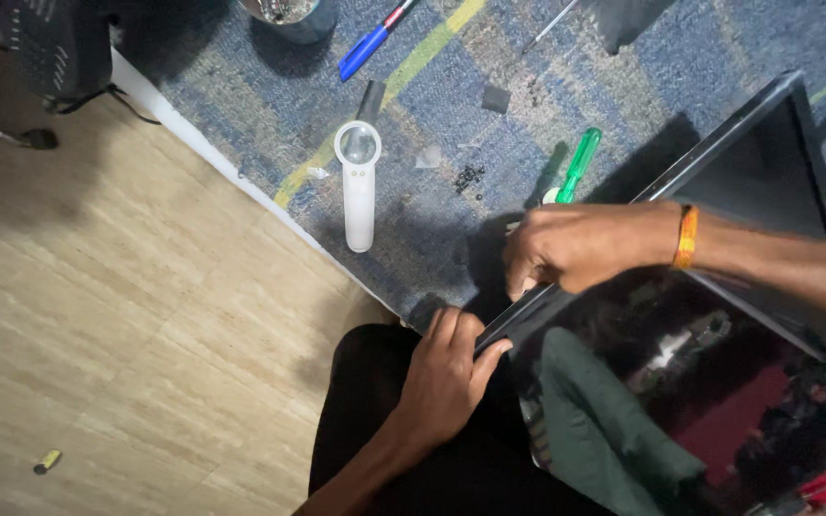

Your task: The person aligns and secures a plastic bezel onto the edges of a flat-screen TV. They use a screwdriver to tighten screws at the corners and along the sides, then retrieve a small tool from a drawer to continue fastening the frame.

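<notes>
At the far left a dark piece of equipment (54, 48) sits on the pale wooden floor (126, 315), and near the lower left edge a small yellowish cylinder (47, 462) lies on the boards. A blue patterned rug (432, 67) with a yellow stripe begins right of the floor's white edge. On it, a white handheld magnifier (358, 186) lies with its round lens at the far end. Farther off lie a blue pen with a red cap (372, 40) and the base of a metal cup (289, 14). Right of the magnifier sit a small dark block (495, 98), a cluster of tiny black screws (470, 179) and a green-handled screwdriver (577, 164).

The left hand (446, 377) rests over a leg in dark trousers (375, 449), its fingers curled and pinching the near left corner of a flat screen panel (719, 401); the thumb lies on the frame edge. The right hand (580, 247), with an orange band (686, 236) at the wrist, is closed down onto the same dark frame just beyond the left, fingertips pressed at the edge. What lies under its fingers cannot be told. The panel slopes from the person's lap up to the right, its glossy glass mirroring the room, and its far frame edge rises toward the upper right corner.
</notes>
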